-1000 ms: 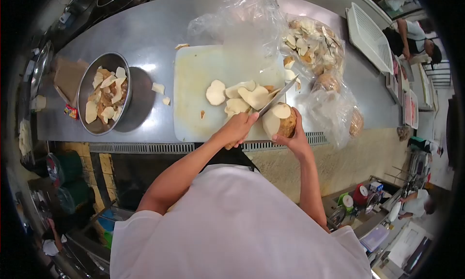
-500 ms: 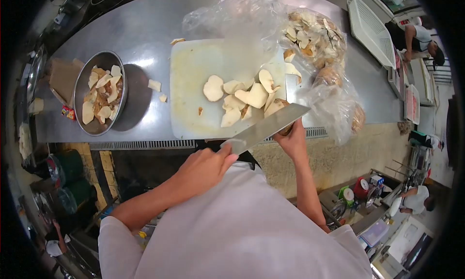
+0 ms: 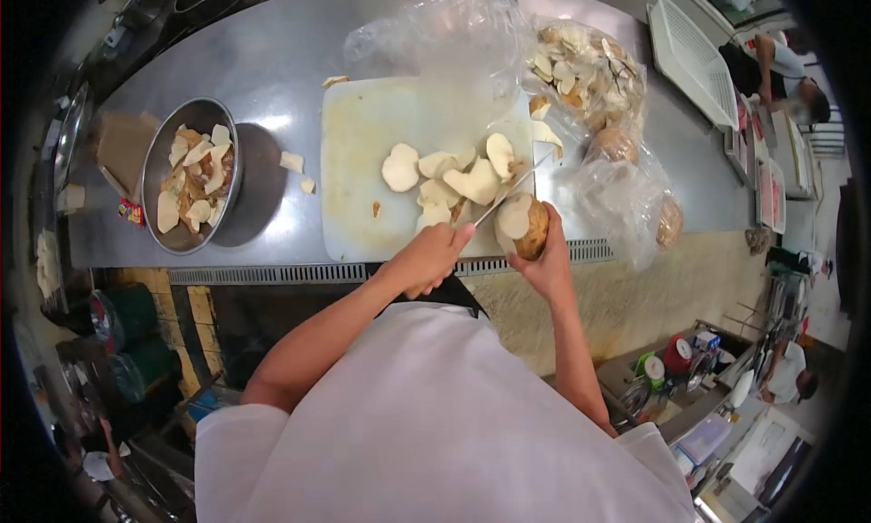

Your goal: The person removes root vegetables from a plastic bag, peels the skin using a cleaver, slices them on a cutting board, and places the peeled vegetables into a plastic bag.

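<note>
My left hand [image 3: 428,261] is closed around the handle of a knife [image 3: 501,195], whose blade points up and right along the cut side of a brown-skinned root vegetable [image 3: 524,228]. My right hand [image 3: 547,255] grips that root from the right and below, at the front edge of a white cutting board [image 3: 363,224]. The root shows a pale cut face on its left and brown skin on its right. Pale cut pieces [image 3: 445,192] lie on the board just left of the blade. A round pale slice [image 3: 400,167] lies further left.
A metal bowl [image 3: 232,196] of peelings stands at the left, beside small scraps [image 3: 291,162]. Clear plastic [image 3: 454,38] covers the board's back. Bags of slices [image 3: 590,74] and whole roots [image 3: 670,224] lie right, near a white basket [image 3: 694,60]. Co-workers are visible far right and lower left.
The knife has gone from flat over the root to edge-on beside it, and my left hand has moved up and right. The root is again in view between blade and right hand.
</note>
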